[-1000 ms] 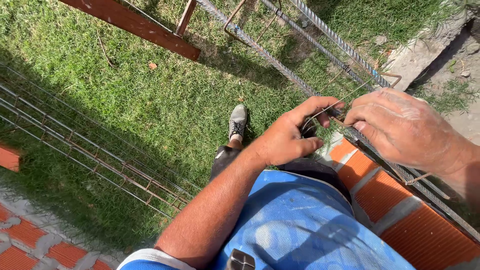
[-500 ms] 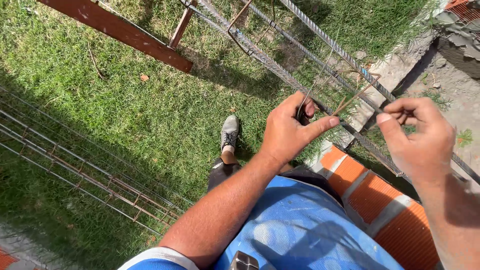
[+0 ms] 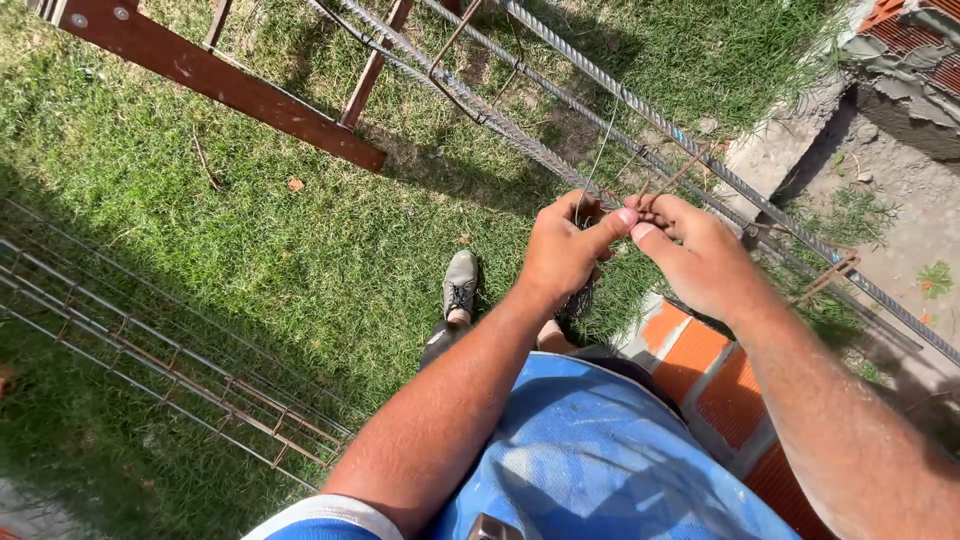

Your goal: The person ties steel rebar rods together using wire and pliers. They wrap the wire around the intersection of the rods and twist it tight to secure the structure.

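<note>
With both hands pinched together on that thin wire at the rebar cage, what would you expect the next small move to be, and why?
Probably a twist of the thin tie wire to cinch it. The left hand and right hand meet fingertip to fingertip at the joint where a rusty stirrup crosses the long ribbed steel bar, and the wire's free end sticks up loose, so the tie looks unfinished.
</note>
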